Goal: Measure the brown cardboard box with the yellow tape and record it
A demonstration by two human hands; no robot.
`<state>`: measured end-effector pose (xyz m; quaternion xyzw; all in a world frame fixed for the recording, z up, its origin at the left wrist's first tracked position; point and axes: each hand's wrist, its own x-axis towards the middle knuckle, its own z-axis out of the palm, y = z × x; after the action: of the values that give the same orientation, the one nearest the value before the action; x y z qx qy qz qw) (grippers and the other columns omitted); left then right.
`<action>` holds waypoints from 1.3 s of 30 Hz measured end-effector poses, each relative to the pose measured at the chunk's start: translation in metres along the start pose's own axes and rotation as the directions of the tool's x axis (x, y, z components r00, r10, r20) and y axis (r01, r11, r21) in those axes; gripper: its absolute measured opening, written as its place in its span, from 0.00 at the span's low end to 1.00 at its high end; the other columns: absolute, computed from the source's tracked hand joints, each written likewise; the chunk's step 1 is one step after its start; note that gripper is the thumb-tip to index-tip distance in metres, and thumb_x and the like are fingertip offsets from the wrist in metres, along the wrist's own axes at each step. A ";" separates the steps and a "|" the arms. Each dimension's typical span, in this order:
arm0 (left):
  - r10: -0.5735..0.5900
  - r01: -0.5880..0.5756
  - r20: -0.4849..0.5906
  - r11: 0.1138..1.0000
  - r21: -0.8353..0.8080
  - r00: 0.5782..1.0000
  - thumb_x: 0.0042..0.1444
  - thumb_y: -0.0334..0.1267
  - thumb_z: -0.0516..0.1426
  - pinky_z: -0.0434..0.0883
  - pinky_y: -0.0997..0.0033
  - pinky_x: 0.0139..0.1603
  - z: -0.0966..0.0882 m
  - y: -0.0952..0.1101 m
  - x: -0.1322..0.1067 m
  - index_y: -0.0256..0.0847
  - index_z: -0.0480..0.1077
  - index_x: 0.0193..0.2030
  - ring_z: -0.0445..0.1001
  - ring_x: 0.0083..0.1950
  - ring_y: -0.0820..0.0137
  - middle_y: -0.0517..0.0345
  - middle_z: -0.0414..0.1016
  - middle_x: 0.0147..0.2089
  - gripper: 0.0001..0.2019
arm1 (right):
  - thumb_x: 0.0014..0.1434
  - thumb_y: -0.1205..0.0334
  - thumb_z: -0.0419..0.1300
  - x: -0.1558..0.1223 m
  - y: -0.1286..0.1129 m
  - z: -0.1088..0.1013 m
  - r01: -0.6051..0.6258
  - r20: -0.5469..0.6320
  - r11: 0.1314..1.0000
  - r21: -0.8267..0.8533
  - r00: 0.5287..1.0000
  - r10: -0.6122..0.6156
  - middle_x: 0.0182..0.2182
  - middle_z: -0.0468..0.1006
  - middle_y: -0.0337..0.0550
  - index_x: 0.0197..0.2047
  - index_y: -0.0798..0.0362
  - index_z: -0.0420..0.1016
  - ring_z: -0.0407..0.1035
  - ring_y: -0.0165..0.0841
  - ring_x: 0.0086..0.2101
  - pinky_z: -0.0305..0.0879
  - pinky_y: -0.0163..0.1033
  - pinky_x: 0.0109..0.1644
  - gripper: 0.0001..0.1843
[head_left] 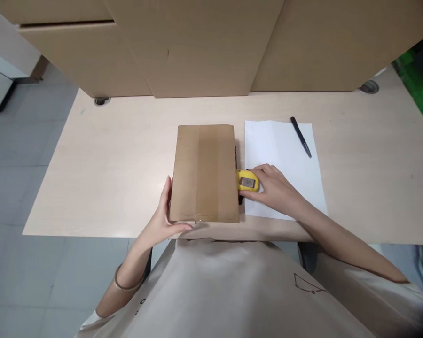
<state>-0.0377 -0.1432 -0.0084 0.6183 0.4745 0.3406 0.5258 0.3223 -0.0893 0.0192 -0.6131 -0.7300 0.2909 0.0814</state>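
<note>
A taped cardboard box lies on the table in front of me. My left hand grips its near left corner, fingers along the left side and thumb at the near edge. On the other side, my right hand is closed around a yellow tape measure with a grey label, held up against the box's right side. Dark bits show along that side, above and below the tape measure; what they are I cannot make out. Part of the right hand's fingers is hidden behind the tape measure.
A white sheet of paper lies right of the box, partly under my right hand, with a black pen on it. Large cardboard panels stand along the back of the light wooden table. Two round cable holes sit near the back corners.
</note>
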 end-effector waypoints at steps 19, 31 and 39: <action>0.120 -0.209 -0.681 0.977 -0.050 0.722 0.70 0.40 0.59 0.60 0.51 0.84 0.055 -0.003 -0.028 0.63 0.70 0.67 0.68 0.77 0.63 0.62 0.72 0.71 0.21 | 0.41 0.46 0.75 0.121 0.006 -0.026 0.181 -0.216 0.191 0.965 0.959 0.181 0.47 0.83 0.46 0.41 0.49 0.75 0.78 0.41 0.53 0.78 0.45 0.57 0.27; -0.100 -0.155 -0.606 0.922 -0.354 0.789 0.68 0.56 0.53 0.71 0.57 0.70 0.050 0.002 0.019 0.59 0.65 0.67 0.69 0.72 0.61 0.57 0.69 0.70 0.22 | 0.45 0.42 0.73 0.102 -0.004 -0.040 0.167 -0.199 0.225 0.960 0.972 0.126 0.50 0.83 0.50 0.42 0.49 0.71 0.77 0.45 0.58 0.78 0.46 0.60 0.27; -0.014 -0.170 -0.547 0.943 -0.285 0.837 0.42 0.35 0.59 0.70 0.59 0.59 -0.015 0.049 0.145 0.45 0.70 0.36 0.70 0.52 0.59 0.55 0.70 0.44 0.11 | 0.62 0.51 0.62 -0.027 -0.040 -0.023 0.239 -0.359 0.291 0.927 0.790 0.496 0.59 0.80 0.42 0.49 0.42 0.80 0.70 0.46 0.66 0.69 0.54 0.71 0.13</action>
<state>0.0057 -0.0006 0.0309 0.4214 0.5154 0.5956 0.4495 0.3057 -0.1105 0.0649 -0.5603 -0.2903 0.4611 0.6238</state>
